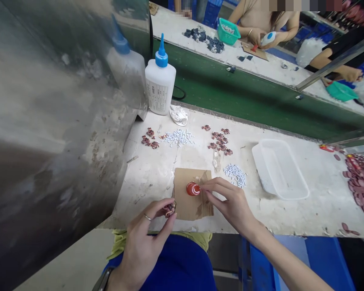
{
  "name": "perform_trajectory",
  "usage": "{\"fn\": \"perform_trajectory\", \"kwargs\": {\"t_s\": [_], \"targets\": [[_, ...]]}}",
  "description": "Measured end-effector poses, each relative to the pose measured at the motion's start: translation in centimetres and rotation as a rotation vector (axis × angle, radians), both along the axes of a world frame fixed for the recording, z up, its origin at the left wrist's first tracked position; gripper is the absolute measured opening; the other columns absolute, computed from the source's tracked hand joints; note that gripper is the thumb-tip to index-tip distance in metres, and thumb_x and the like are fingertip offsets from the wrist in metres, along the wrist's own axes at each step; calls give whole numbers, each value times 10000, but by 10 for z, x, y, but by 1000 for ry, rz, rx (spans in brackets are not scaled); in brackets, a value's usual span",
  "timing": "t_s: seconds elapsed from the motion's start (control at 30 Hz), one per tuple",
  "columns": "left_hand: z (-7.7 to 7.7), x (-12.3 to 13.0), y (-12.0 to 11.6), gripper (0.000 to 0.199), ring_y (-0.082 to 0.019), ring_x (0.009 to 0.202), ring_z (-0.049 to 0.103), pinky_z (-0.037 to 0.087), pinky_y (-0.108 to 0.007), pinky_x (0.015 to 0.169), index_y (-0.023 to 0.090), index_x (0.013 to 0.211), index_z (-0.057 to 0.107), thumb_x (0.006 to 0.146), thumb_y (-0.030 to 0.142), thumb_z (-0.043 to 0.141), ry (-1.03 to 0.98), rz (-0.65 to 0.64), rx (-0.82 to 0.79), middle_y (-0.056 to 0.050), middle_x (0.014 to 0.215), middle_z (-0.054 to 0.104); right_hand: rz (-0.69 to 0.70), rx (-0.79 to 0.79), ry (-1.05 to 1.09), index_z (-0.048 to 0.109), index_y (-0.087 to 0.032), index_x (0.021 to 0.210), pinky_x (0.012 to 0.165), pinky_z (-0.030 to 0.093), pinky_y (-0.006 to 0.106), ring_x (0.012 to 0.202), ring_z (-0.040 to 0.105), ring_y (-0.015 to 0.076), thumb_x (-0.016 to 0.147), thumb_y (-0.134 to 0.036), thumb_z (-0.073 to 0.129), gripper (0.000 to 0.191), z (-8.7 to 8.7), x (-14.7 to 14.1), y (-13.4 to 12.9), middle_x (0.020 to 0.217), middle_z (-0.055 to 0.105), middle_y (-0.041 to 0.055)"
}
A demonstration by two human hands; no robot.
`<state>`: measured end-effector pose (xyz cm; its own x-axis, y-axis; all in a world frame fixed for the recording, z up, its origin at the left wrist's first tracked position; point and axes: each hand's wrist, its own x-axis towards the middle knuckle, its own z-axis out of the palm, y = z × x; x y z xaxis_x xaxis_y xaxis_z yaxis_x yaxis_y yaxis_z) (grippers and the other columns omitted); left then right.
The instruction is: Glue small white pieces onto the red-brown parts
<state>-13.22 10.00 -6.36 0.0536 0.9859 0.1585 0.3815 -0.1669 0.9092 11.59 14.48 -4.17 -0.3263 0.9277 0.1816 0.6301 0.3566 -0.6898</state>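
Note:
My left hand (144, 238) pinches a small brown-and-cream figure (170, 209) between thumb and fingertips, just past the left edge of a cardboard piece (183, 212). A small red cap-like cup (193, 188) sits on that cardboard. Close against its right side are the fingertips of my right hand (233, 202), thumb and forefinger pressed nearly together. Whatever they hold is too small to make out. Right of the cardboard, beyond my right hand, lies a pile of tiny pale-blue pieces (235, 174). More small brown figures (220, 141) lie grouped farther back on the white table (145, 190).
A white bottle with a blue nozzle (160, 87) stands behind another pale pile (178, 137). To the right are a clear plastic tray (280, 169) and many reddish-brown discs (362, 190). A metal panel (63, 121) borders the left. Co-workers sit beyond the green partition (230, 93).

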Motion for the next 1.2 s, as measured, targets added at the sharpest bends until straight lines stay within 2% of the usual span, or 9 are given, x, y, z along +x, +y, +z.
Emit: {"fn": "perform_trajectory", "kwargs": {"t_s": [0.1, 0.27, 0.4, 0.47, 0.6, 0.7, 0.93, 1.03, 1.2], "targets": [[5, 2, 0, 300, -4, 840, 729, 551, -34, 864, 313, 1213, 656, 934, 208, 687, 47, -15, 60, 83, 1011, 764, -55, -19, 81, 733, -252, 1037, 774, 583, 306, 909, 717, 164, 973, -94, 631, 198, 4, -4, -4, 979, 760, 21], [15, 8, 4, 301, -14, 870, 735, 551, -47, 893, 256, 1219, 656, 952, 118, 644, 27, -97, 184, 46, 1002, 768, -155, -87, 263, 750, -267, 997, 780, 579, 311, 891, 718, 157, 947, -106, 673, 186, 14, -15, -16, 947, 768, 5], [23, 11, 8, 260, -41, 790, 700, 590, -99, 739, 236, 1141, 719, 927, 97, 674, 14, -105, 234, 8, 916, 683, -169, -149, 397, 765, -268, 978, 748, 576, 298, 856, 714, 145, 927, -114, 700, 175, 26, -26, -26, 900, 756, -3], [27, 10, 7, 257, -39, 779, 694, 593, -94, 715, 235, 1121, 732, 902, 102, 708, -6, -89, 234, 9, 920, 659, -157, -152, 439, 768, -262, 974, 728, 575, 292, 830, 715, 138, 911, -96, 708, 187, 32, -31, -31, 884, 751, -3], [36, 9, 5, 197, -22, 812, 738, 578, -46, 842, 247, 1064, 706, 893, 156, 740, -66, -104, 201, 71, 947, 757, -113, -130, 514, 764, -243, 973, 736, 602, 308, 847, 740, 152, 886, -47, 699, 225, 42, -41, -37, 911, 760, 13], [38, 10, 5, 195, -20, 808, 752, 572, -36, 871, 270, 1057, 702, 893, 174, 747, -60, -123, 168, 103, 967, 784, -90, -128, 549, 767, -233, 989, 741, 621, 300, 862, 751, 151, 883, -35, 696, 236, 45, -45, -38, 927, 772, 24], [38, 11, 6, 247, -31, 737, 756, 598, -47, 829, 281, 1060, 719, 857, 152, 777, -73, -113, 159, 119, 950, 793, -53, -150, 528, 769, -209, 1001, 724, 621, 258, 831, 752, 134, 883, -36, 712, 217, 45, -46, -36, 916, 786, 31], [37, 11, 6, 255, -40, 751, 762, 603, -61, 848, 275, 1051, 730, 844, 136, 784, -90, -103, 170, 111, 972, 796, -4, -63, 466, 761, -169, 1006, 724, 630, 222, 836, 758, 130, 888, -11, 693, 209, 46, -46, -35, 922, 776, 59], [37, 14, 7, 277, -59, 808, 774, 603, -67, 866, 272, 1031, 758, 817, 100, 798, -165, -95, 143, 101, 995, 798, 114, 105, 195, 726, -108, 1118, 774, 637, 192, 896, 759, 135, 932, 1, 642, 230, 54, -40, -38, 1017, 764, 110]]}}
